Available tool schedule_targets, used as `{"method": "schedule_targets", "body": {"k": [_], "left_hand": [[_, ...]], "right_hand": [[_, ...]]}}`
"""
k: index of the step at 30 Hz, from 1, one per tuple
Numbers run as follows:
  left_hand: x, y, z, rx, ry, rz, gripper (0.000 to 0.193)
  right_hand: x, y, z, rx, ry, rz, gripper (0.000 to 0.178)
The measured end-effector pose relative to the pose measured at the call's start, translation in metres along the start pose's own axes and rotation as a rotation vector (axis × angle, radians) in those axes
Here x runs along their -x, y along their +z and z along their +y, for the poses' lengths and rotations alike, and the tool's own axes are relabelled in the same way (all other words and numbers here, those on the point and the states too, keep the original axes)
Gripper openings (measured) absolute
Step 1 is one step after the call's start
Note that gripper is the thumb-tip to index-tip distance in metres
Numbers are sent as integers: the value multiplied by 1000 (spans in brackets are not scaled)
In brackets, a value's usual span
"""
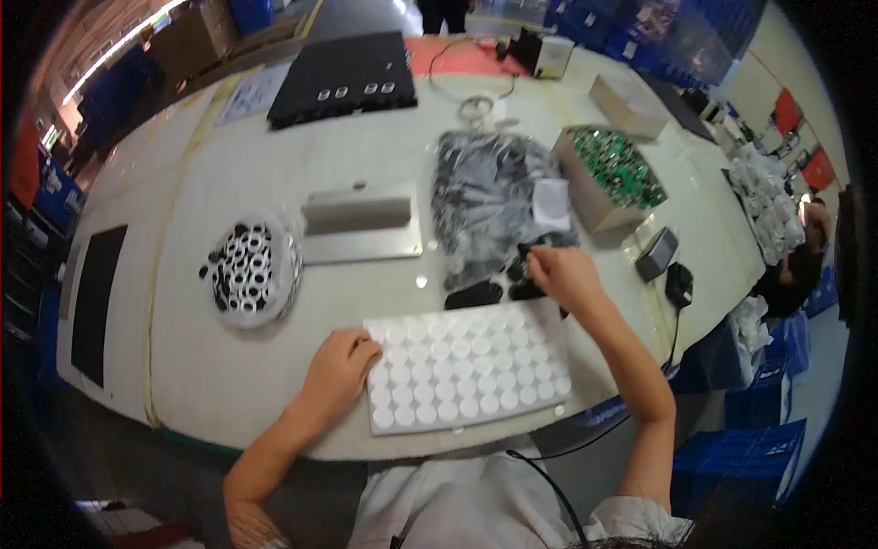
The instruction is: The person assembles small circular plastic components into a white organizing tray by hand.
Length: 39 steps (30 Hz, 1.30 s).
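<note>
Tray (462, 313) with white discs (484, 365) in close rows lies at the near edge of the table (219, 366), directly in front of the person. Left hand (338, 368) rests against its left side, fingers bent over the edge; whether they grip or merely steady it cannot be told. Right hand (567, 274) is above the far right corner, fingers curled inward at small black pieces (474, 295); a firm pinch cannot be confirmed, since the hand hides the contact. For good handling, brace the tray lightly with the left hand, keep the right forearm clear of the discs, and lift one piece at a time by its edges. Discs appear smooth, flat and matt. Black pieces are soft-looking and irregular in outline. Behind them, a clear plastic bag (480, 206) is wrinkled and glossy over dark contents. Further left stands an angular, brushed-looking metal bracket (366, 250), beside a round clear bag (294, 274) of black-and-white rings (245, 274). Green circuit boards (613, 165) fill a straight-sided box (587, 192) at right.
</note>
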<state>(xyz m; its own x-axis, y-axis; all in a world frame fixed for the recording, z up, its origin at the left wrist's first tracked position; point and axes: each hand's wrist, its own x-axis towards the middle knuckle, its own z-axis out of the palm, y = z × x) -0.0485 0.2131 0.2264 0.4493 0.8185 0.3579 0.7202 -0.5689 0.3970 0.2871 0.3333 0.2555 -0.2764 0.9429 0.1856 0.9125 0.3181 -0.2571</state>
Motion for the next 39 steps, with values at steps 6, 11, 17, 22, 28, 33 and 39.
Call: {"method": "schedule_targets", "body": {"k": [6,11,17,22,28,33,39], "left_hand": [[-5,-1,14,714,-542,352,13],[-54,14,36,765,-458,288,13],[-65,33,28,958,-562,378,15],[-56,32,24,1072,-597,283,19],[-50,26,39,1015,-571,263,27],[-47,23,42,1183,-477,150,35],[-50,26,48,844,-488,137,27]], "right_hand": [[22,3,-51,-490,-145,-78,17],[20,21,-126,-920,-237,-305,20],[6,49,-129,-1077,-214,-263,22],[11,67,-122,-1149,-187,-359,27],[15,72,-122,-1141,-411,-260,22],[20,44,-120,-1240,-285,-330,21],[25,56,-113,-1135,-124,-327,24]]}}
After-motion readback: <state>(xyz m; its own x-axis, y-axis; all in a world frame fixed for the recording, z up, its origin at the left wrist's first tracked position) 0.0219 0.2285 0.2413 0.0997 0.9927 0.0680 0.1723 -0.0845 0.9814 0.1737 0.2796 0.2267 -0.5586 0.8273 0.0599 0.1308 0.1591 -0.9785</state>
